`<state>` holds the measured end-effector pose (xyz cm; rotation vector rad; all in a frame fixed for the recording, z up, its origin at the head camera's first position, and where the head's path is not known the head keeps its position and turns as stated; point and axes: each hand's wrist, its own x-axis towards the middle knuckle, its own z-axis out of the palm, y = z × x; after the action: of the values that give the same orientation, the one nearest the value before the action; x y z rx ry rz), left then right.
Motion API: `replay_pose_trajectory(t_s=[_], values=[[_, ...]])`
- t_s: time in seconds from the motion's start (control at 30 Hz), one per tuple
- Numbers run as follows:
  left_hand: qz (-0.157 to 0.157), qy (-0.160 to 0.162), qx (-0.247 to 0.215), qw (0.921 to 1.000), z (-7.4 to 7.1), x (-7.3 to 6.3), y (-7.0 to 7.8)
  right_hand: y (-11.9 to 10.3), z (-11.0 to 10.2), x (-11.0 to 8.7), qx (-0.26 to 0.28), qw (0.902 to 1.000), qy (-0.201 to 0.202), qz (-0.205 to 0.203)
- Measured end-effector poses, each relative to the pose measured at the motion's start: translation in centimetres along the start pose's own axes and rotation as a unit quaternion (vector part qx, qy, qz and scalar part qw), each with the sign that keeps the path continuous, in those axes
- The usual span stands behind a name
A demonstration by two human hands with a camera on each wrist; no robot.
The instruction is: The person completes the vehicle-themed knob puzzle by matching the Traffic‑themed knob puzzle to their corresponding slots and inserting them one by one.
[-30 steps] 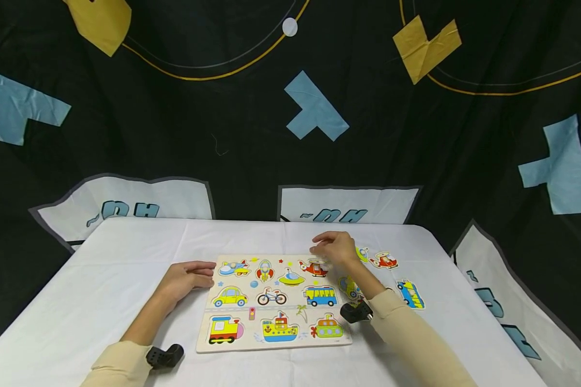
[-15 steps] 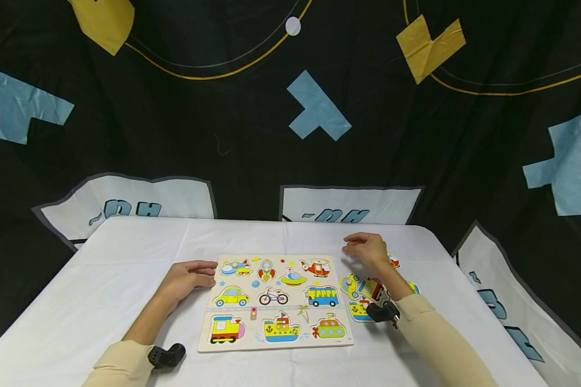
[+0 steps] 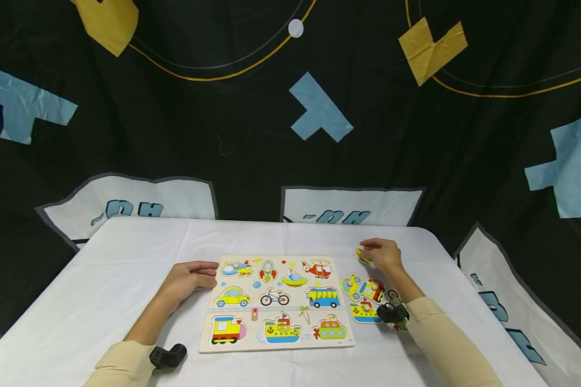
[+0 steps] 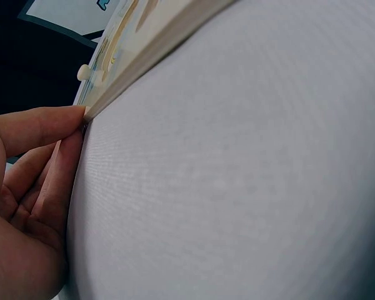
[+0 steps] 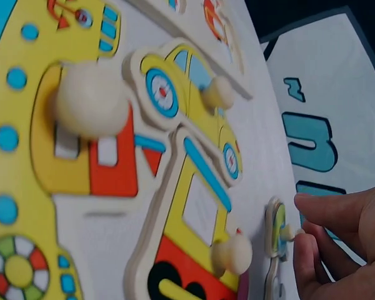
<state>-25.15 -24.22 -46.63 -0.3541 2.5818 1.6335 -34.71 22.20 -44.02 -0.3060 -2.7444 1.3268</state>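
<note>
A wooden puzzle board (image 3: 254,345) with vehicle pictures lies flat on the table. My left hand (image 3: 184,280) touches its left edge with thumb and straight fingertips, and a knob (image 4: 84,72) shows on the board there. Past the board's far right corner, my right hand (image 3: 384,253) is at a small green-and-yellow puzzle piece that looks like a flying saucer (image 3: 361,256). In the right wrist view, the thumb and fingertips (image 5: 306,240) stand apart, close by the knob of that saucer piece (image 5: 277,231). Whether they touch the knob, I cannot tell.
Right of the board lie a car piece (image 3: 351,287), a train piece (image 3: 372,290) and a boat piece (image 3: 365,313). A bicycle piece (image 3: 392,295) is partly covered by the right wrist. A black curtain (image 3: 242,134) hangs behind the white table (image 3: 126,252).
My right hand has moved right, from above the board's far right corner to beside the saucer piece. The car, train and boat pieces have come into view. The left hand has stayed still.
</note>
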Motion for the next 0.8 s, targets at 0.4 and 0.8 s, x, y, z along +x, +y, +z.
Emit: replay_pose_trajectory(t_s=[0.4, 0.8], values=[[-0.001, 0.006, 0.001, 1.0000, 0.1, 0.1, -0.1, 1.0, -0.1, 0.4, -0.005, 0.9999, -0.005, 0.014], [-0.005, 0.004, -0.004, 1.0000, 0.1, 0.0, 0.0, 1.7, 0.6, 0.4, -0.021, 0.9997, 0.005, 0.007]])
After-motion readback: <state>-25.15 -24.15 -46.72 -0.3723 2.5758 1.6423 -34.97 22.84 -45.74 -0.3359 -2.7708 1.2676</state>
